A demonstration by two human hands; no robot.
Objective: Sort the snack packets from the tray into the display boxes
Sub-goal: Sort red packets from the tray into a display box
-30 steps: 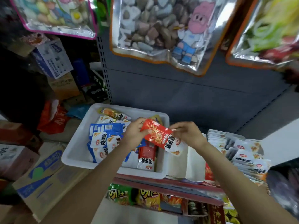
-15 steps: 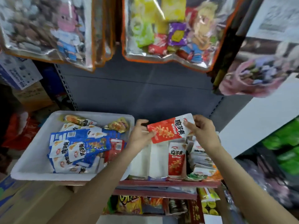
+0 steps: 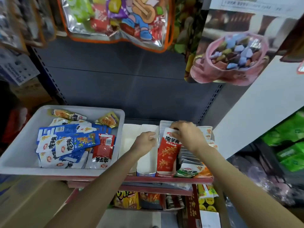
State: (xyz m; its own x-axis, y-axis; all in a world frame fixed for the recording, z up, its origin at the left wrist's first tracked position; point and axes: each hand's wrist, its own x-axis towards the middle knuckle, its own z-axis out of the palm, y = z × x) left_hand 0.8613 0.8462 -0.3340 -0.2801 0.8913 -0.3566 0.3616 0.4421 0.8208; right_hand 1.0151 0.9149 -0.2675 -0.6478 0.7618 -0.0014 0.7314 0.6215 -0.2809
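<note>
A white tray [image 3: 18, 167] on the left holds several snack packets: blue ones [image 3: 77, 139], a red one [image 3: 103, 148] and yellow ones [image 3: 108, 120]. To its right, white display boxes [image 3: 146, 167] stand in a row on the shelf. A red packet [image 3: 167, 155] lies lengthwise in the third box. My right hand [image 3: 186, 136] pinches that packet's white top end. My left hand [image 3: 145, 142] grips the wall between the second and third boxes. The two boxes on the left look empty.
A further box on the right holds a stack of white and orange packets [image 3: 190, 159]. Large bags of sweets [image 3: 118, 18] hang overhead in front of the grey shelf back [image 3: 131, 83]. More snacks fill the shelf below [image 3: 128, 199]. Cardboard cartons [image 3: 29, 199] stand at lower left.
The red packet, held crosswise in the air by both hands, has gone down into the third display box. My left hand let go of it and took hold of the box wall.
</note>
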